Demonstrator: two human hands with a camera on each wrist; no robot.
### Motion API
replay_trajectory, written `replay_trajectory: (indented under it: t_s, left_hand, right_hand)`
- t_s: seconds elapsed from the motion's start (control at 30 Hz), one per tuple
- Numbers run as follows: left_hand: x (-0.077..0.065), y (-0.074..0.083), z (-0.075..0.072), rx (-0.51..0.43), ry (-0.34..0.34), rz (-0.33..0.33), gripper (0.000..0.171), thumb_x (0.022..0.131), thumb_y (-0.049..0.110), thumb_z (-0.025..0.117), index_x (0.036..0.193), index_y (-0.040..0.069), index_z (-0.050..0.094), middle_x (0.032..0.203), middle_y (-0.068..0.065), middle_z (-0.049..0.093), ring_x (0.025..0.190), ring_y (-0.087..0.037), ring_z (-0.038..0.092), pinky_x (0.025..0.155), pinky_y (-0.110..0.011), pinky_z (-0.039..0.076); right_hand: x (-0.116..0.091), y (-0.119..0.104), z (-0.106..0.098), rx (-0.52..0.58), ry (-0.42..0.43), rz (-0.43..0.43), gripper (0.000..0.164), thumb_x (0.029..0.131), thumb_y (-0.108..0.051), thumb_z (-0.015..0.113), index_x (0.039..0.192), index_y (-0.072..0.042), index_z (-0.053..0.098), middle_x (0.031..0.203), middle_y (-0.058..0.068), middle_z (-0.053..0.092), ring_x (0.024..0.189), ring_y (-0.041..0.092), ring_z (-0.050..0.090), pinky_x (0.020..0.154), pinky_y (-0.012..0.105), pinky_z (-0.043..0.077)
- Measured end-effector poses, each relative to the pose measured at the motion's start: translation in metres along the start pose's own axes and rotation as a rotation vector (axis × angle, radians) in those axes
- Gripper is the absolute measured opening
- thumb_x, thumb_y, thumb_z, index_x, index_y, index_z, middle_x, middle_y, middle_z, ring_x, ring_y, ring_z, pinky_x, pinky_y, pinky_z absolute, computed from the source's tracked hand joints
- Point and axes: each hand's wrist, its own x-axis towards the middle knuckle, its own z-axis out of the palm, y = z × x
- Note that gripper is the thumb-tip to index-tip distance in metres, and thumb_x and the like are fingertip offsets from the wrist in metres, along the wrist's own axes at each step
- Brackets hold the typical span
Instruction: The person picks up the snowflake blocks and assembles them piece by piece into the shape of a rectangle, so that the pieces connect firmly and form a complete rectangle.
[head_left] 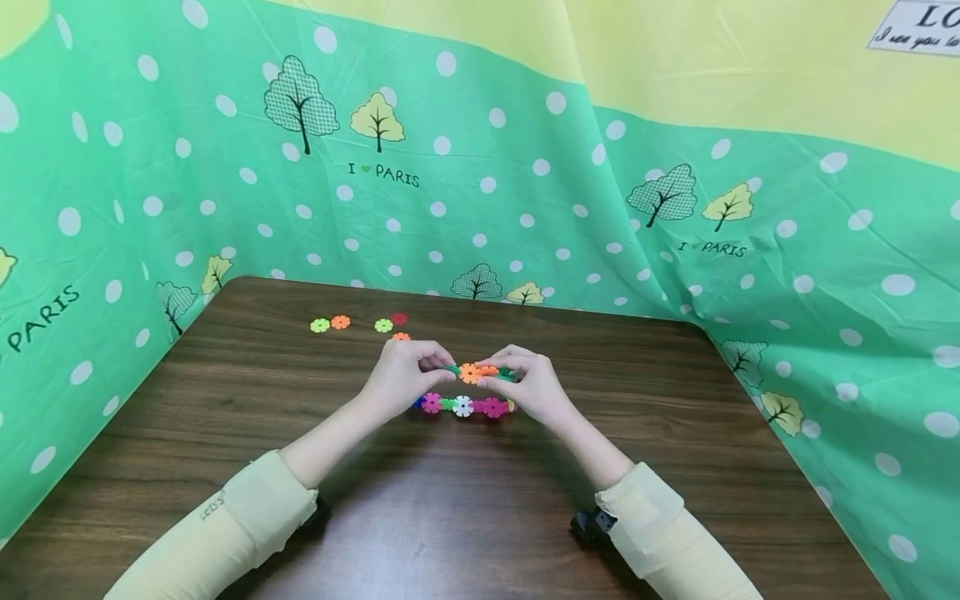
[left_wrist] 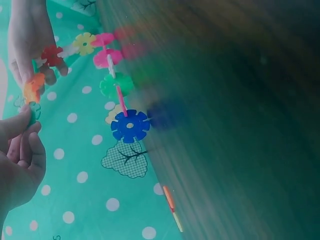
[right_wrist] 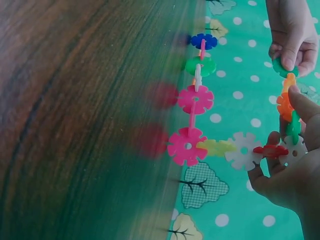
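Flower-disc chain (head_left: 463, 400), bent and with one end free, is our landmark, between and below our two hands. Under it and all around it spreads the table (head_left: 480, 517); we cannot tell whether the chain's near row touches the wood or hangs just above. At the chain's right side, our right hand (head_left: 534, 383) pinches the orange discs (right_wrist: 284, 105) between thumb and fingers. At its left side, our left hand (head_left: 402, 375) pinches the green disc (right_wrist: 280, 64) at the chain's end, against the orange ones. We cannot see if their slots are fully engaged. If we press while the slots are not in line, we think the green disc may slip out or bend. If we twist strongly, other joints may open, because only narrow slots seem to keep them. No hand supports the blue disc (right_wrist: 203, 41) at the free end, so its swing could loosen the near row. Beyond the chain, to its left, lie more discs (head_left: 320, 325); our left knuckles could push the closest one.
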Motion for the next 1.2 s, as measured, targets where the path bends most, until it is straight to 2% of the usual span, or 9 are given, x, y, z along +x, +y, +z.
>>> replay_trajectory:
  t_s: [0.17,0.4,0.53,0.7,1.0,1.2]
  left_hand:
    - [0.0004,-0.0006,0.0019,-0.013,-0.007,-0.013,0.009,0.074,0.008,0.079,0.077,0.01,0.071,0.07,0.002,0.07,0.059,-0.003,0.061,0.055,-0.02,0.051]
    - [0.0018,-0.0024,0.003,-0.016,-0.006,-0.008,0.009,0.075,0.008,0.079,0.076,0.01,0.07,0.07,0.002,0.069,0.059,-0.002,0.06,0.056,-0.02,0.051]
    - [0.0021,-0.0021,0.0023,-0.014,0.008,-0.003,0.009,0.075,0.008,0.079,0.076,0.01,0.071,0.07,0.002,0.069,0.059,-0.003,0.061,0.056,-0.02,0.052]
    - [0.001,-0.0002,0.0018,-0.011,0.018,0.003,0.009,0.074,0.008,0.08,0.076,0.01,0.071,0.07,0.001,0.069,0.059,-0.003,0.061,0.056,-0.02,0.052]
    - [0.0003,-0.0011,0.0045,0.016,0.024,0.071,0.009,0.073,0.006,0.08,0.076,0.008,0.072,0.071,-0.001,0.07,0.06,-0.004,0.063,0.057,-0.018,0.051]
    - [0.0006,-0.0012,0.006,0.077,0.022,0.12,0.008,0.073,0.006,0.08,0.075,0.007,0.072,0.071,-0.002,0.071,0.062,-0.006,0.064,0.059,-0.017,0.052]
  right_hand:
    - [-0.0006,0.0014,-0.0003,0.004,-0.001,-0.018,0.024,0.079,-0.026,0.077,0.101,-0.017,0.074,0.092,-0.003,0.065,0.061,0.022,0.061,0.053,0.029,0.053]
    - [-0.0012,0.0009,0.0004,-0.039,0.003,-0.038,0.022,0.079,-0.027,0.077,0.099,-0.019,0.075,0.091,-0.006,0.066,0.071,0.021,0.061,0.054,0.026,0.052]
    - [-0.0014,-0.0007,0.0001,-0.032,0.012,-0.049,0.022,0.078,-0.027,0.077,0.099,-0.018,0.075,0.09,-0.005,0.066,0.065,0.021,0.06,0.053,0.028,0.052]
    - [-0.0014,-0.0005,0.0005,-0.032,0.01,-0.052,0.023,0.078,-0.027,0.077,0.099,-0.018,0.075,0.09,-0.004,0.067,0.066,0.02,0.059,0.052,0.027,0.051]
    - [-0.0009,-0.0014,0.0013,-0.026,0.011,-0.059,0.024,0.078,-0.026,0.078,0.098,-0.016,0.075,0.09,-0.005,0.067,0.079,0.012,0.06,0.055,0.026,0.052]
    - [0.0,-0.0016,0.0026,-0.051,0.016,-0.093,0.023,0.077,-0.023,0.078,0.098,-0.015,0.075,0.091,-0.004,0.067,0.082,0.012,0.06,0.057,0.027,0.052]
